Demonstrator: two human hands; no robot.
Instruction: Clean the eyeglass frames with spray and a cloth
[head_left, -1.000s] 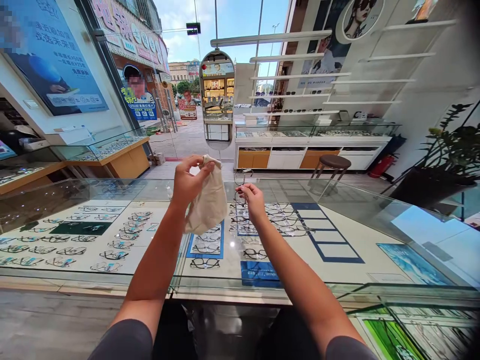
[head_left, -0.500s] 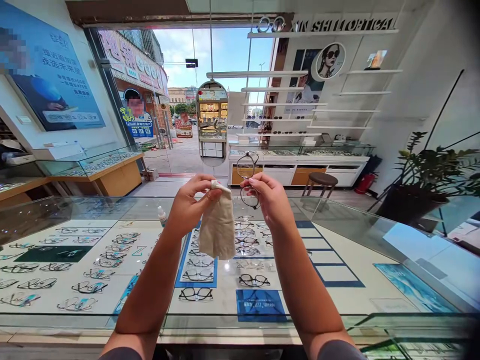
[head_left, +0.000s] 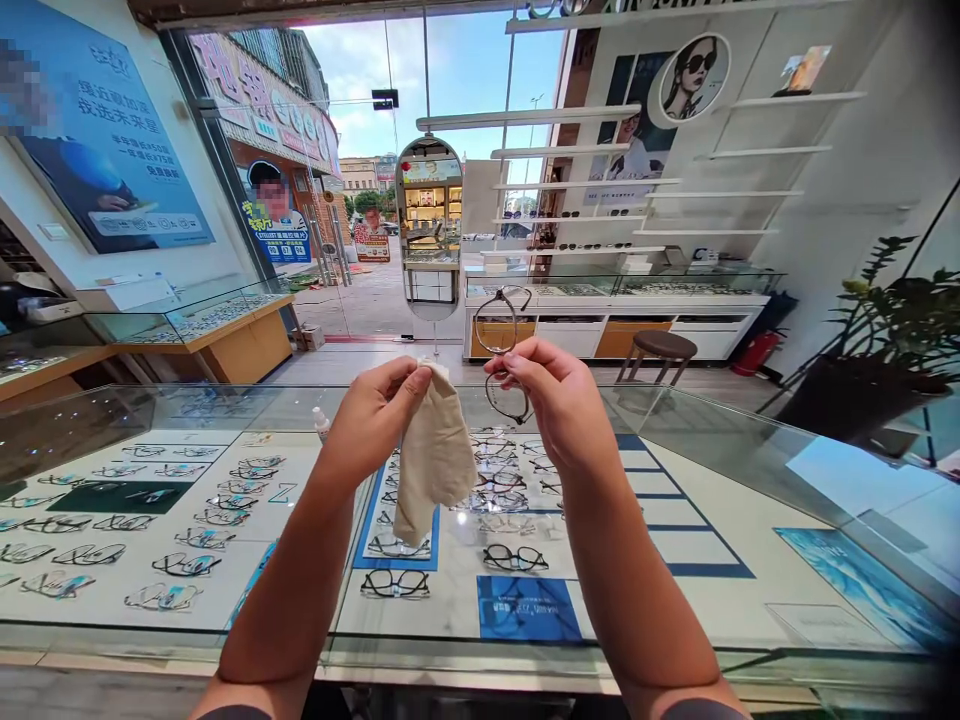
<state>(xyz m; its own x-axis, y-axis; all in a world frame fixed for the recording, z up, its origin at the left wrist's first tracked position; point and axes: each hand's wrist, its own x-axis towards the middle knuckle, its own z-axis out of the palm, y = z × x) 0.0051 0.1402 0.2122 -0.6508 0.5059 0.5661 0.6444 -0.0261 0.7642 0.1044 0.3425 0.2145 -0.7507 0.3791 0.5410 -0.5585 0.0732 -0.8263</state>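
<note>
My left hand (head_left: pixel 381 412) pinches a beige cleaning cloth (head_left: pixel 437 455) by its top edge, and the cloth hangs down loosely. To its right, my right hand (head_left: pixel 559 400) grips a pair of eyeglasses (head_left: pixel 496 322) with a thin dark frame at about the bridge. The eyeglasses are turned on end, one lens above the other, with the fingers covering part of the lower rim. Cloth and eyeglasses are apart. Both hands are raised over a glass display counter (head_left: pixel 337 648), where rows of eyeglasses lie under the glass.
A small white bottle (head_left: pixel 321 422) stands beyond my left forearm. An oval mirror (head_left: pixel 430 230) rises behind the counter. Farther back are a brown stool (head_left: pixel 663 347), a red fire extinguisher (head_left: pixel 757 352) and a potted plant (head_left: pixel 862 370) at the right.
The view has tilted down and shifted slightly left. The cloth now hangs longer and more unfolded from my left hand. My right hand has moved a little right, still holding the eyeglasses.
</note>
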